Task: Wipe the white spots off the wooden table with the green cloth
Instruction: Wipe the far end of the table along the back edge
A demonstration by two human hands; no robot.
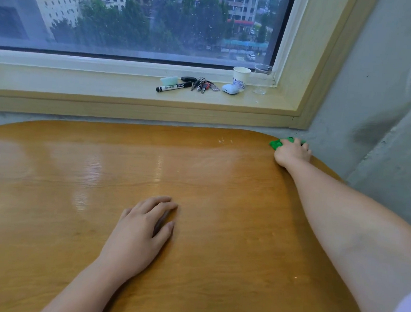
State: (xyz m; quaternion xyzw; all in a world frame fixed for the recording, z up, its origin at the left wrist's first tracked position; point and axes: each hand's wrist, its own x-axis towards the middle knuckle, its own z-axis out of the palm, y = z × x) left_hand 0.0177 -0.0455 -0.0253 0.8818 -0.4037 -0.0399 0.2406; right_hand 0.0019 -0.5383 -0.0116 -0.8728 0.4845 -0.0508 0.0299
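the right hand [292, 151] is pressing the small, bunched bright green cloth [278, 143] onto the far right corner of the glossy, rounded orange-brown wood-grain bench [100, 172], fingers curled down over the cloth and gripping it. the left hand [142, 229] is resting palm-down near the middle, fingers loosely spread, holding nothing. the wiping looks to be underway at that corner. a cluster of faint white spots [224, 140] is sitting just left of the cloth, so the next stroke probably calls for dragging the cloth leftward with firm pressure. a tiny white fleck [295, 277] is also showing near the right edge.
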